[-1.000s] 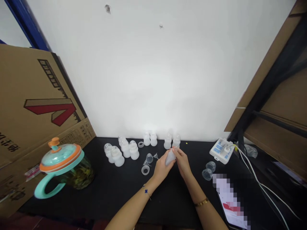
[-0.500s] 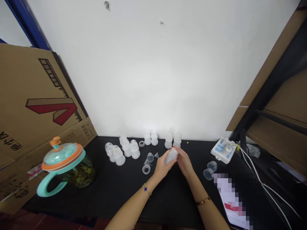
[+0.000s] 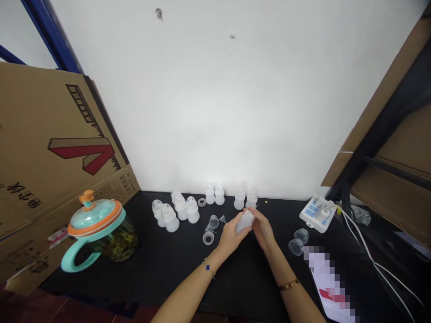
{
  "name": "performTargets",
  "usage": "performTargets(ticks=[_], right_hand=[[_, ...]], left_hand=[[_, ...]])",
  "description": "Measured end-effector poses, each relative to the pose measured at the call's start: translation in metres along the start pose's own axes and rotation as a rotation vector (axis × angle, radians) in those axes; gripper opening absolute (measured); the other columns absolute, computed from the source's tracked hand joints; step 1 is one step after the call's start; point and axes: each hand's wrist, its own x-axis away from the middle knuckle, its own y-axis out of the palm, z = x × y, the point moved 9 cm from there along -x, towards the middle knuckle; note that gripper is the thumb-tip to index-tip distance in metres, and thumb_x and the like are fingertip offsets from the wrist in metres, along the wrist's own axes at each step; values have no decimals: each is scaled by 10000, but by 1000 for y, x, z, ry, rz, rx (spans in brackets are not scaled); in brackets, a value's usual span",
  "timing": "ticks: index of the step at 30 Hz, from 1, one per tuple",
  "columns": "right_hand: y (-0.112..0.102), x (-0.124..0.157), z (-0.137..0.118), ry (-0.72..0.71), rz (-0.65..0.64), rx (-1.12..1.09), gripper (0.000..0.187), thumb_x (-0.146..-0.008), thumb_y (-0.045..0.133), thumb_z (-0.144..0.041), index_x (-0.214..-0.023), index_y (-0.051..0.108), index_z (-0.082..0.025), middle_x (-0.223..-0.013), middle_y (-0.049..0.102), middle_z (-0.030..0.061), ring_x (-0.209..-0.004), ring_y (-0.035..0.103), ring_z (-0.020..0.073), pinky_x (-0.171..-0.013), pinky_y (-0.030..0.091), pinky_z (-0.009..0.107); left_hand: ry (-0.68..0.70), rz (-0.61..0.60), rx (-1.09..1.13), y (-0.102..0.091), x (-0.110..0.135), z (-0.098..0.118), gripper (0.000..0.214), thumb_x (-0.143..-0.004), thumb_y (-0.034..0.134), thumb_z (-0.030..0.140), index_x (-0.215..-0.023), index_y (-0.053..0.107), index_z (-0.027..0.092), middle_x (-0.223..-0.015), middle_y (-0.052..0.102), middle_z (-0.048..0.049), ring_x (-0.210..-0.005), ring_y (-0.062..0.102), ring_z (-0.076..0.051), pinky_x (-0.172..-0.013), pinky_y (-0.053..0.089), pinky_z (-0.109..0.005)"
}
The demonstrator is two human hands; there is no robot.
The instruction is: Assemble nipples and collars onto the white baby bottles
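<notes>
My left hand [image 3: 232, 235] is wrapped around a small frosted-white baby bottle [image 3: 244, 221], which is tilted above the black table. The fingers of my right hand [image 3: 264, 229] are closed at the bottle's top end and partly hide it. A small pale tip sticks up beside those fingers; what it belongs to is unclear. On the table to the left of my hands lie a ring collar [image 3: 208, 238], a clear cap [image 3: 213, 221] and a small translucent nipple-like piece [image 3: 222, 219]. Farther back stand two capless-looking bottles [image 3: 239, 198] by the wall.
Several capped bottles [image 3: 170, 218] stand at left, two more [image 3: 219, 196] near the wall beside another ring [image 3: 201, 202]. A teal-lidded pitcher [image 3: 97, 220] is far left. At right are clear caps [image 3: 296, 246], a phone [image 3: 332, 287] and a power strip [image 3: 316, 213] with white cables.
The view has shifted slightly, so everything sits a little farther right. Both hands remain at the bottle, and a pale tip now shows above my right fingers.
</notes>
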Motion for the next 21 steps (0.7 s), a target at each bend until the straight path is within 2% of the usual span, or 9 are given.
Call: performTargets(ticks=[4, 8, 11, 15, 19, 21], right_hand=[[-1, 1, -1, -31, 30, 55, 333, -689, 812, -457, -881, 785, -186, -935, 772, 77, -962, 688, 293, -826, 521, 366], [-2, 2, -6, -81, 61, 94, 363, -694, 802, -502, -885, 767, -196, -890, 768, 64, -899, 690, 283, -792, 515, 359], [8, 5, -4, -47, -38, 66, 376, -722, 790, -506, -937, 759, -199, -923, 764, 70, -866, 682, 261, -773, 516, 353], [19, 9, -5, -56, -134, 76, 349, -740, 785, -499, -869, 753, -177, -977, 754, 97, -860, 678, 248, -767, 519, 348], [16, 8, 1, -25, -69, 64, 327, -679, 842, -477, -744, 704, -188, -824, 740, 83, -992, 679, 306, -764, 532, 359], [12, 7, 2, -27, -20, 54, 339, -645, 863, -474, -732, 686, -198, -766, 725, 66, -1015, 681, 321, -770, 539, 366]], left_hand=[[-9, 6, 25, -1, 1, 2, 551, -819, 693, 354, -1345, 580, 237, -1270, 687, -53, -1120, 657, -266, -994, 498, -397], [-39, 3, 148, -2, 1, 4, 519, -790, 730, 371, -1273, 633, 208, -1248, 696, -71, -1110, 656, -271, -1004, 492, -396], [-68, -45, 288, 3, 1, 3, 506, -779, 747, 361, -1242, 651, 182, -1200, 712, -92, -1092, 662, -284, -975, 507, -398], [-107, -97, 423, 13, 1, -4, 519, -787, 741, 377, -1248, 649, 159, -1127, 736, -104, -1056, 677, -292, -936, 528, -402], [-94, -81, 406, 18, 2, -8, 602, -784, 742, 375, -1323, 607, 144, -1179, 721, -122, -1041, 685, -291, -946, 532, -426], [-89, -48, 341, 17, 2, -9, 613, -782, 740, 354, -1343, 596, 153, -1251, 692, -121, -1116, 658, -297, -998, 507, -434]])
